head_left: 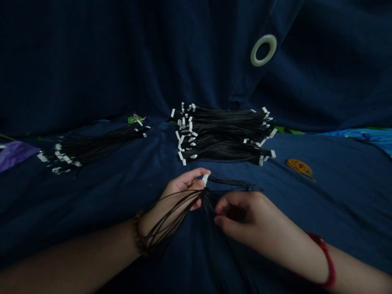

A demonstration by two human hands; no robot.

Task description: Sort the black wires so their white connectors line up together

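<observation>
My left hand (190, 190) is closed, with thumb and fingers round a white connector (205, 179) at the end of a bunch of thin black wires (180, 204). Some of these wires loop back over my left wrist, others run right or hang downward. Just right of the connector, my right hand (241, 214) is curled, its thumb and fingertips at the hanging strands. The strands between those fingertips are dark and hard to make out. Behind the hands lies a stacked pile of black cables (225, 134) with white connectors at both ends.
A smaller bundle of black cables (98, 145) lies to the left, a green tag (135, 119) by its far end. Tan rubber bands (300, 168) sit on the dark blue cloth (343, 188) at right. Behind hangs a blue curtain with a pale ring (255, 57).
</observation>
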